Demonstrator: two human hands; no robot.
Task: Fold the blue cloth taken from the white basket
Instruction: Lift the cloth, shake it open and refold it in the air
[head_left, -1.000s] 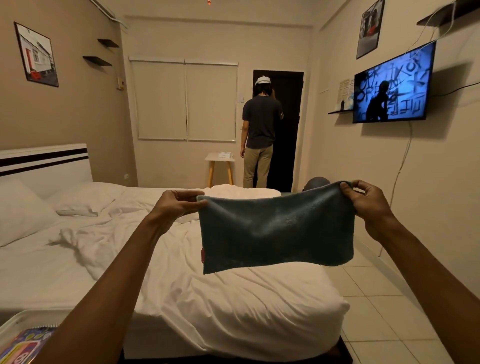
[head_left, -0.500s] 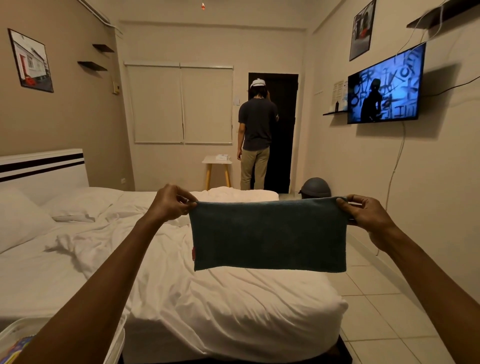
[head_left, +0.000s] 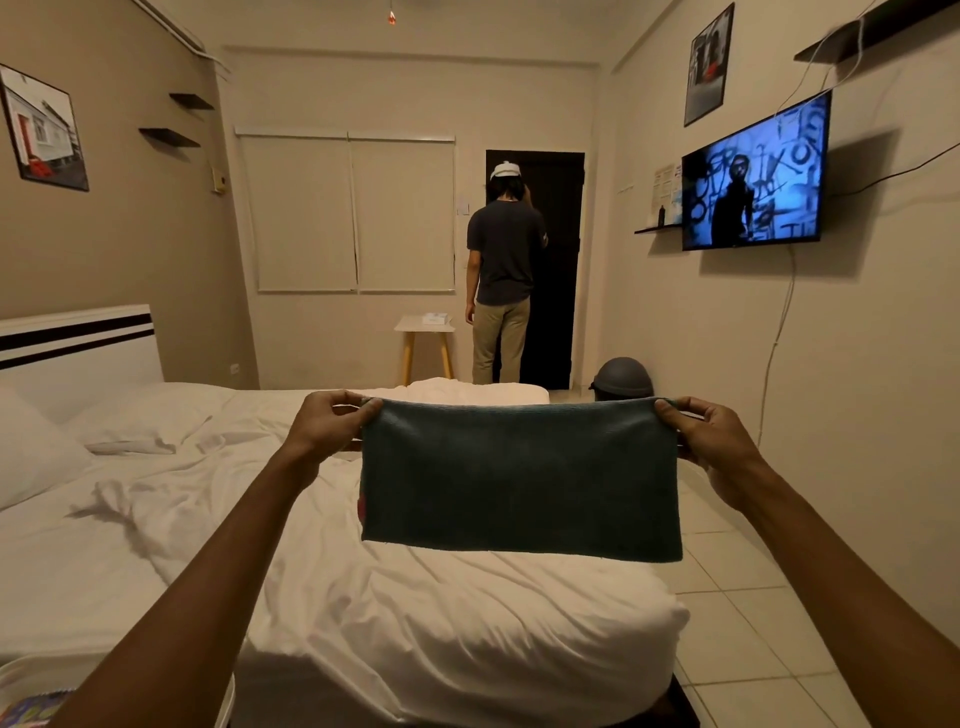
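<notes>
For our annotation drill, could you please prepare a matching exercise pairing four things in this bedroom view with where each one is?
Things:
1. blue cloth
2. television
3. small table
4. white basket

Places:
A. bottom left corner of view
B. held stretched between both hands
C. mounted on right wall
D. beside standing person, under the window

Pairs: 1-B, 2-C, 3-D, 4-A

white basket (head_left: 21, 675) cut off at bottom-left corner; blue cloth (head_left: 519, 478) hides part of the bed (head_left: 415, 623).

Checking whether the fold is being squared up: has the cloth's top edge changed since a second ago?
Yes. The blue cloth was slanted, higher at the right hand; now its top edge runs level, roughly parallel to the bed's far edge.
</notes>
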